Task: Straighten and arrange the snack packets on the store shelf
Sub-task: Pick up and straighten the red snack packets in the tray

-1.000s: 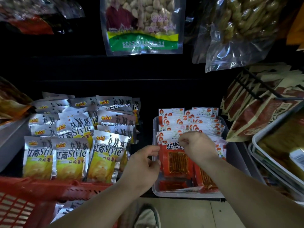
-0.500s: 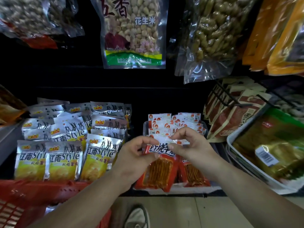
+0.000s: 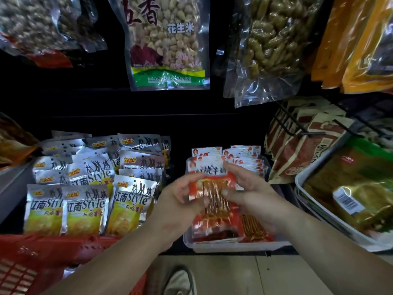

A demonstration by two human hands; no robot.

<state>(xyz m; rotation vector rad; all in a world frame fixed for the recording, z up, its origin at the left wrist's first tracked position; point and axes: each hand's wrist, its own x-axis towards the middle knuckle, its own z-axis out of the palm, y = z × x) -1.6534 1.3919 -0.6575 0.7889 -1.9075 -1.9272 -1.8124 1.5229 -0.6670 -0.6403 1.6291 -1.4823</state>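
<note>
A red snack packet [image 3: 213, 189] with orange sticks showing through its window is held upright above a clear plastic tray [image 3: 231, 246]. My left hand [image 3: 178, 201] pinches its left edge, and my right hand [image 3: 247, 191] grips its right side, fingers across the top. More red and white packets [image 3: 244, 155] stand in rows in the tray behind. Others lie flat at the tray's front [image 3: 253, 227], partly hidden by my hands.
Silver and yellow packets [image 3: 85, 201] fill the shelf to the left. A red basket [image 3: 42, 254] sits at lower left. Brown packets [image 3: 302, 150] and a white tray of green-yellow packs [image 3: 314, 205] stand to the right. Bags of peanuts [image 3: 168, 43] hang above.
Both hands lifted a red packet out of the tray and raised it upright in front of the rows. The camera tilted upward, showing more of the hanging bags.
</note>
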